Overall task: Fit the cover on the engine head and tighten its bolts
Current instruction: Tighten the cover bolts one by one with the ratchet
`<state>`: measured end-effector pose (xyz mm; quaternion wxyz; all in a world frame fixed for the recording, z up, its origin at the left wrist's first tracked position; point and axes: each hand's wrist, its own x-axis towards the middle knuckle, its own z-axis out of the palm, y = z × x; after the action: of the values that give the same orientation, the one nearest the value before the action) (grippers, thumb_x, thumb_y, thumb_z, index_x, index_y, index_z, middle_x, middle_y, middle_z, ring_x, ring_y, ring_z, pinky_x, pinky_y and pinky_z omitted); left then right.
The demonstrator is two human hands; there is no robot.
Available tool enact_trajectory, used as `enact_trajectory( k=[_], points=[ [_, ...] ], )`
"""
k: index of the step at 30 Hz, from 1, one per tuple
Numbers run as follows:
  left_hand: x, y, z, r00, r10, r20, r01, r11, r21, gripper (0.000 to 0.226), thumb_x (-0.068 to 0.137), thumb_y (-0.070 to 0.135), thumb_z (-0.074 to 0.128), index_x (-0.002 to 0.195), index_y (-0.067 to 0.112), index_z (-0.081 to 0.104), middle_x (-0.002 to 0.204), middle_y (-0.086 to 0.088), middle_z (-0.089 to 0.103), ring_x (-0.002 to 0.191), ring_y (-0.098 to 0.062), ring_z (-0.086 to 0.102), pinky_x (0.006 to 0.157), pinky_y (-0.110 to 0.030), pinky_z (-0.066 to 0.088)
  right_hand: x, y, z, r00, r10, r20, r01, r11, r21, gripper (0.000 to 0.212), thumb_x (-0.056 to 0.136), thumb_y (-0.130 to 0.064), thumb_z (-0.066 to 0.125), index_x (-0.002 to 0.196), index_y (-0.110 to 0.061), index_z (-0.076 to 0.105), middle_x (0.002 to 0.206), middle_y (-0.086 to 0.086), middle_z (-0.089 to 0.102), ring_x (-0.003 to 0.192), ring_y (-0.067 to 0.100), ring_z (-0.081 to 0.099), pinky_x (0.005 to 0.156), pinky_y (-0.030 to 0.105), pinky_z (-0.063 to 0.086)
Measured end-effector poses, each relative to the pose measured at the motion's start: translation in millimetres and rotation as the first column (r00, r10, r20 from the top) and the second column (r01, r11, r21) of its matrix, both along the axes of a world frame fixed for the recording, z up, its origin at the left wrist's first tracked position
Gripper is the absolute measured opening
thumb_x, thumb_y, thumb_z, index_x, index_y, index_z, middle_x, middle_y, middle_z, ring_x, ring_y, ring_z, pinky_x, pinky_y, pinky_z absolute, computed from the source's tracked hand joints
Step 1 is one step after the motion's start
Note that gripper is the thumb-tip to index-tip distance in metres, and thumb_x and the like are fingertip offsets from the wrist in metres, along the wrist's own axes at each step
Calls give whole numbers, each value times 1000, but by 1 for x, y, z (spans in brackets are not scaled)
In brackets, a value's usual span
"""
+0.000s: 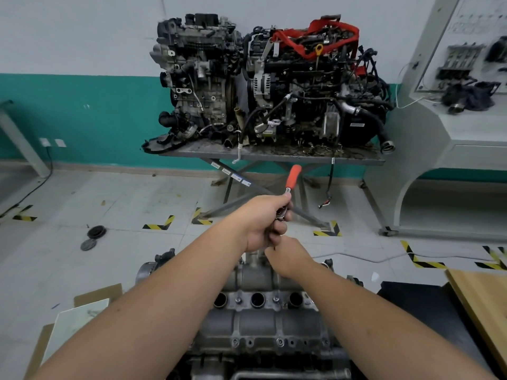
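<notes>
Closest in, the grey cover (263,322) sits on the engine head, bolts along its edges. At its far end the right hand (290,259) pinches something hidden by the fingers. Just above, the left hand (260,220) grips the ratchet wrench (290,187), orange handle raised. Beyond, two engines (269,83) crowd a bench (274,154).

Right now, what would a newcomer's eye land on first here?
Probably the ratchet with its orange handle, held up at centre by the left hand, the right hand just beneath it over the far end of the engine cover. Behind, two engines crowd a metal table, one draped in red strap.
</notes>
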<state>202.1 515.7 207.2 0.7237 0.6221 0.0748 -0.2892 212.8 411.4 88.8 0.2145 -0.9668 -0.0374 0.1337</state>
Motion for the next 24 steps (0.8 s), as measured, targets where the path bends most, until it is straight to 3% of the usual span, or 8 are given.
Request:
enact_trajectory(
  k=[11,17,20,22,24],
  points=[
    [5,-1,0,1000,-27,10,27,1000,3,27,105,42,45,84,25,49,60,9,48,41,-6,33,43,-19,24,1,-2,-1,1000,-24,17,23,999,45,21,94,-26,43,93,-9,55,95,11,60,82,26,51,68,29,35],
    [5,3,4,1000,-17,4,17,1000,-7,27,106,41,43,85,24,46,59,9,46,42,-6,29,45,-21,20,0,-1,4,999,20,36,-20,1000,1,25,95,-25,42,99,-7,59,104,17,65,87,30,54,70,29,38],
    [16,1,35,997,-24,71,34,988,-148,27,106,43,41,85,26,45,57,10,48,39,-4,29,44,-18,20,12,2,36,989,6,147,-19,996,90,25,92,-25,46,73,-11,53,87,18,66,84,35,60,61,31,38],
    [24,-5,64,993,-37,113,57,983,-177,26,106,44,41,86,27,45,60,10,53,39,-4,33,43,-18,22,24,-5,66,992,-49,118,23,976,218,26,84,-26,48,63,-11,53,69,13,66,69,32,63,55,33,45],
    [26,-10,80,994,-24,110,47,976,-210,26,106,43,41,86,27,45,64,10,56,41,-5,36,43,-18,23,29,-15,86,998,-50,41,37,962,272,30,75,-30,47,66,-5,60,58,9,67,52,22,62,54,33,51]
  ],
)
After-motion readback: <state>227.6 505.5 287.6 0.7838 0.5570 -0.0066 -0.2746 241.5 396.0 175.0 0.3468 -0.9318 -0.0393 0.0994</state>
